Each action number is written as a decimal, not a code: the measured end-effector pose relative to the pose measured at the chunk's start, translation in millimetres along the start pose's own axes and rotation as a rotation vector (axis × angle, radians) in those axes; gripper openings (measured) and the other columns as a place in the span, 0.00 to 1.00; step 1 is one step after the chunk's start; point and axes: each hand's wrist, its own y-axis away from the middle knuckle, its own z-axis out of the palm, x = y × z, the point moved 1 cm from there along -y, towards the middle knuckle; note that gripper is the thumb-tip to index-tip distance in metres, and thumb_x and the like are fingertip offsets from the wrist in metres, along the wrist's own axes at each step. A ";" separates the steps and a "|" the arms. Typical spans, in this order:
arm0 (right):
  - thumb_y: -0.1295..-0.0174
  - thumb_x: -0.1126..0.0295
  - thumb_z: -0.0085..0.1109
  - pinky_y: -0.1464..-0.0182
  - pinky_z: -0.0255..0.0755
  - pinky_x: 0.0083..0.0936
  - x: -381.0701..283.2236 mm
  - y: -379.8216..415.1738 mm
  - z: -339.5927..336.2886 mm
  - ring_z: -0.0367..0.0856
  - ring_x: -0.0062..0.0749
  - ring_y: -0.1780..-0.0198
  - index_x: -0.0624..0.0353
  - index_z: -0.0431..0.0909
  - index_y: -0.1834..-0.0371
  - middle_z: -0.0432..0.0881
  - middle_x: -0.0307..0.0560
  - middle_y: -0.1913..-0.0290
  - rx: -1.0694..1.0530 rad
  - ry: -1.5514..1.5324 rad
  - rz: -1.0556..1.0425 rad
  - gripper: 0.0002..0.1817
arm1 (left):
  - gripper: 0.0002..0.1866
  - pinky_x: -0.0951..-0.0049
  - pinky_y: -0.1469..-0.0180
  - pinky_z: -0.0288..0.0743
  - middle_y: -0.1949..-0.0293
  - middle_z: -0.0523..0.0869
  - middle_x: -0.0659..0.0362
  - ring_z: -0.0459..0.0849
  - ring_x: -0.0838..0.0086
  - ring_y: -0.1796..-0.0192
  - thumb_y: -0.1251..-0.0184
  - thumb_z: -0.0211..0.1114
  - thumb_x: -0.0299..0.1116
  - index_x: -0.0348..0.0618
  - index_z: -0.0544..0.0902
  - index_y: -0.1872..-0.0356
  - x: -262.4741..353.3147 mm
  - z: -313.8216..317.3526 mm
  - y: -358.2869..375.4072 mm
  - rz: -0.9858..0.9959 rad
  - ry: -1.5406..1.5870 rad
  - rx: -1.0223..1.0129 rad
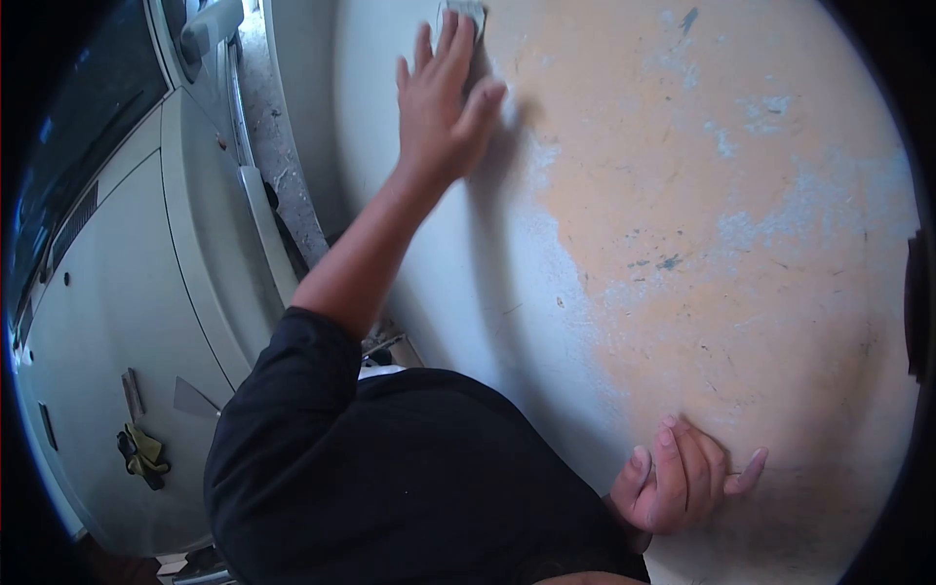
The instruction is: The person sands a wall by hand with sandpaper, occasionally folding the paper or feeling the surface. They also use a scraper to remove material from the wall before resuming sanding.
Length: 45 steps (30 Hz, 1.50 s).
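Observation:
A large pale panel [468, 263] fills the middle and right, with a worn tan patch [634, 214] and bluish-grey scuffs. High up on it, my left hand [444, 107] lies with its fingers stretched over a small grey-green piece of sandpaper [468, 15], pressing it to the surface. The thumb sticks out to the right, off the sandpaper. Low on the right is my right hand [682, 478], loosely curled in front of the tan patch. It holds nothing, and its little finger stands apart from the others.
Left of me is a pale vehicle bonnet [107, 292] with a windscreen [88, 88] and a side mirror [210, 27]. On the bonnet lie a scraper blade [195, 398], a thin flat tool [133, 393] and a yellow-and-black cloth or glove [144, 454].

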 end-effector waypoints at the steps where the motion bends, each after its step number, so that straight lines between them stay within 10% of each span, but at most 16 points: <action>1: 0.37 0.63 0.58 0.26 0.37 0.67 0.7 0.1 -0.3 0.83 0.29 0.70 0.50 0.82 0.63 0.84 0.37 0.72 0.013 0.008 0.002 0.07 | 0.44 0.36 0.26 0.35 0.24 0.60 0.49 0.48 0.47 0.21 0.31 0.47 0.67 0.44 0.60 0.24 2.7 3.9 10.9 0.000 0.065 0.012; 6: 0.37 0.62 0.58 0.27 0.37 0.67 2.4 -0.8 -0.4 0.83 0.29 0.69 0.50 0.82 0.62 0.84 0.37 0.70 0.001 0.006 -0.024 0.07 | 0.52 0.36 0.26 0.27 0.24 0.59 0.44 0.48 0.47 0.21 0.36 0.43 0.75 0.38 0.62 0.26 34.4 2.7 115.3 0.096 -0.048 -0.241; 10: 0.37 0.62 0.58 0.26 0.36 0.68 -0.5 0.6 -2.4 0.83 0.28 0.69 0.50 0.82 0.62 0.85 0.36 0.69 -0.031 -0.005 -0.025 0.07 | 0.55 0.31 0.28 0.23 0.22 0.56 0.54 0.37 0.49 0.19 0.41 0.42 0.80 0.46 0.54 0.22 17.1 -9.0 66.0 0.064 -0.314 -0.257; 16: 0.37 0.61 0.58 0.26 0.35 0.68 1.6 2.8 -5.9 0.84 0.28 0.68 0.49 0.83 0.61 0.85 0.35 0.69 -0.044 -0.022 0.002 0.07 | 0.56 0.28 0.30 0.32 0.22 0.55 0.47 0.48 0.46 0.21 0.41 0.49 0.77 0.42 0.53 0.22 39.3 4.3 44.0 -0.049 -0.071 -0.124; 23: 0.38 0.60 0.58 0.26 0.33 0.68 0.8 5.8 -5.8 0.83 0.27 0.69 0.47 0.83 0.62 0.85 0.34 0.70 -0.045 -0.065 0.006 0.08 | 0.56 0.41 0.26 0.16 0.23 0.56 0.44 0.46 0.47 0.20 0.38 0.41 0.78 0.35 0.57 0.25 54.2 2.4 98.3 0.337 -0.247 -0.201; 29: 0.39 0.60 0.58 0.25 0.31 0.67 0.6 6.7 -4.7 0.83 0.26 0.69 0.46 0.84 0.63 0.86 0.33 0.69 -0.032 -0.117 -0.007 0.07 | 0.50 0.42 0.24 0.33 0.25 0.62 0.46 0.52 0.51 0.21 0.36 0.50 0.73 0.39 0.62 0.26 37.3 -5.9 27.2 0.056 -0.135 -0.101; 33: 0.39 0.60 0.59 0.25 0.30 0.67 0.8 5.8 -8.6 0.83 0.25 0.68 0.44 0.84 0.63 0.87 0.33 0.68 -0.064 -0.128 0.003 0.07 | 0.35 0.45 0.27 0.51 0.33 0.76 0.50 0.65 0.51 0.26 0.43 0.73 0.47 0.43 0.76 0.35 49.4 -7.7 73.5 0.098 -0.026 -0.070; 39: 0.39 0.59 0.59 0.25 0.28 0.66 -2.2 5.5 -8.3 0.83 0.25 0.68 0.44 0.84 0.63 0.87 0.33 0.68 -0.082 -0.107 0.023 0.07 | 0.20 0.65 0.38 0.74 0.42 0.83 0.45 0.82 0.58 0.40 0.34 0.64 0.22 0.33 0.79 0.41 45.5 -24.3 93.7 0.195 0.066 -0.117; 42: 0.39 0.59 0.59 0.25 0.27 0.66 1.7 6.6 -7.0 0.83 0.25 0.68 0.45 0.84 0.63 0.87 0.33 0.68 -0.045 -0.146 -0.008 0.08 | 0.20 0.77 0.46 0.76 0.49 0.86 0.52 0.84 0.76 0.49 0.23 0.54 0.25 0.36 0.71 0.33 42.7 -28.6 95.6 -0.428 0.819 -0.017; 45: 0.39 0.59 0.59 0.25 0.27 0.65 2.4 8.6 -6.4 0.83 0.25 0.68 0.44 0.85 0.63 0.87 0.32 0.68 -0.026 -0.164 -0.009 0.08 | 0.21 0.78 0.49 0.77 0.52 0.86 0.53 0.84 0.78 0.53 0.24 0.55 0.25 0.37 0.70 0.32 52.2 -36.1 79.2 -0.615 1.030 0.035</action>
